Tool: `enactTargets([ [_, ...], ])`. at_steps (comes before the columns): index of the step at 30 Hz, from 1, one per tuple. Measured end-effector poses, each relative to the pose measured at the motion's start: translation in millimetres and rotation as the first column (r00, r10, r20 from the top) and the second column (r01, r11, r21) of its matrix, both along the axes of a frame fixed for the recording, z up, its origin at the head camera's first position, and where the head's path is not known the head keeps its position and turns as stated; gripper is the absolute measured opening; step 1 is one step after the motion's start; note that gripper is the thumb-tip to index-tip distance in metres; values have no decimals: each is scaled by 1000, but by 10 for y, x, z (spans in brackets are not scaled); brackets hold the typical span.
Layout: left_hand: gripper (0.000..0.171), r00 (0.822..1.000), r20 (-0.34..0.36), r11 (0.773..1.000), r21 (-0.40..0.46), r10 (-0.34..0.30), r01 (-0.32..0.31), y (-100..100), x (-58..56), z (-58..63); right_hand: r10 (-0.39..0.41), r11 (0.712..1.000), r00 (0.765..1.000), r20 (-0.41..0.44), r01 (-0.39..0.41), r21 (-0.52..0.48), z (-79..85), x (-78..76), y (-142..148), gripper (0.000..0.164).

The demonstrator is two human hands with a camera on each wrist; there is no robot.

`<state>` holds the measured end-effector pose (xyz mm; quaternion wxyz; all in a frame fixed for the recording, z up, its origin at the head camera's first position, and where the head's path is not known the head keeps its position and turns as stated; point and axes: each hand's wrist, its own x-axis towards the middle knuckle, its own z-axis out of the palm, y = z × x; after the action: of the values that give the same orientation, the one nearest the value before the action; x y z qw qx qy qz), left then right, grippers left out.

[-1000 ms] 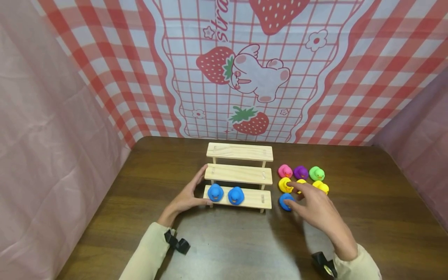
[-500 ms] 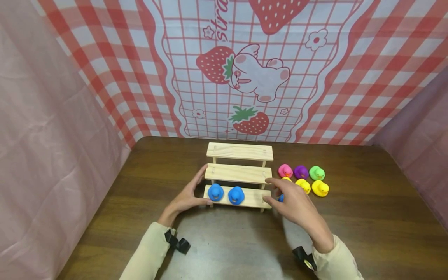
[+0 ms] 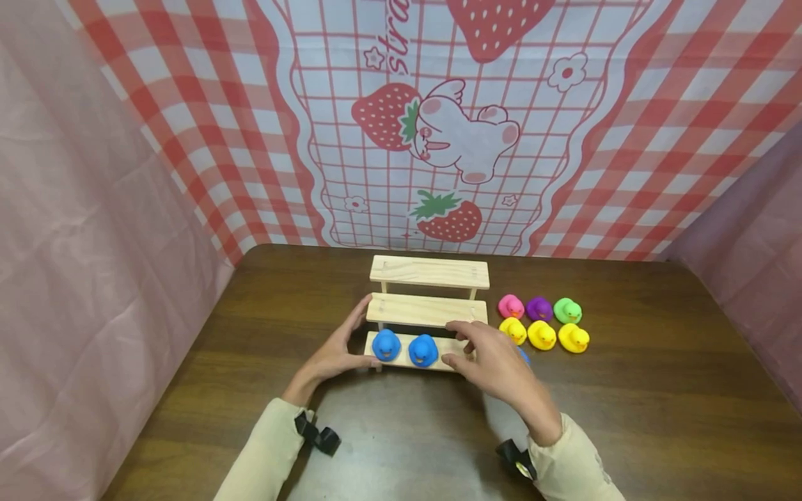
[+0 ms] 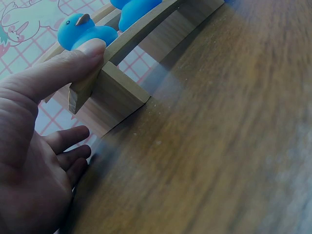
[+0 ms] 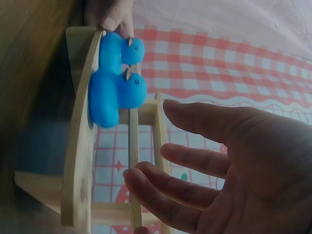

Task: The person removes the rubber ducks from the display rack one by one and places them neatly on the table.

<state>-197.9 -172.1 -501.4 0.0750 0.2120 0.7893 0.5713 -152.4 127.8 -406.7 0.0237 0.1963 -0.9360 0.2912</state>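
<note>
A three-step wooden stand [image 3: 429, 310] stands mid-table. On the left and middle of its lowest step sit two blue rubber ducks [image 3: 386, 345], side by side. My left hand [image 3: 335, 353] grips the stand's left end, its thumb on the lowest step beside the nearer duck, as the left wrist view shows. Over the right part of that step hovers my right hand [image 3: 501, 362], fingers spread and nothing in them, as the right wrist view [image 5: 219, 165] confirms. Another blue duck [image 3: 524, 355] lies on the table, mostly hidden behind the right hand.
Right of the stand, a row of yellow ducks [image 3: 541, 335] sits in front of a pink duck [image 3: 511, 306], a purple duck [image 3: 539, 309] and a green duck [image 3: 567, 310]. A checked strawberry cloth [image 3: 250, 139] hangs behind the wooden table [image 3: 658, 376].
My right hand has moved left, from over the loose blue duck to the right part of the lowest step, leaving that duck on the table. The left hand has stayed still.
</note>
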Motion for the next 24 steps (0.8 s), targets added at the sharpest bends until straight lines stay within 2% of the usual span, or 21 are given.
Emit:
enactTargets([
  [15, 116, 1000, -5, 1000, 5, -2, 2, -2, 4, -3, -7, 999, 1000, 10, 7, 45, -133, -14, -253, 44],
  [24, 116, 1000, -1, 1000, -11, 4, -4, 0, 5, 9, -14, 995, 1000, -26, 16, 94, -188, -8, -329, 41],
])
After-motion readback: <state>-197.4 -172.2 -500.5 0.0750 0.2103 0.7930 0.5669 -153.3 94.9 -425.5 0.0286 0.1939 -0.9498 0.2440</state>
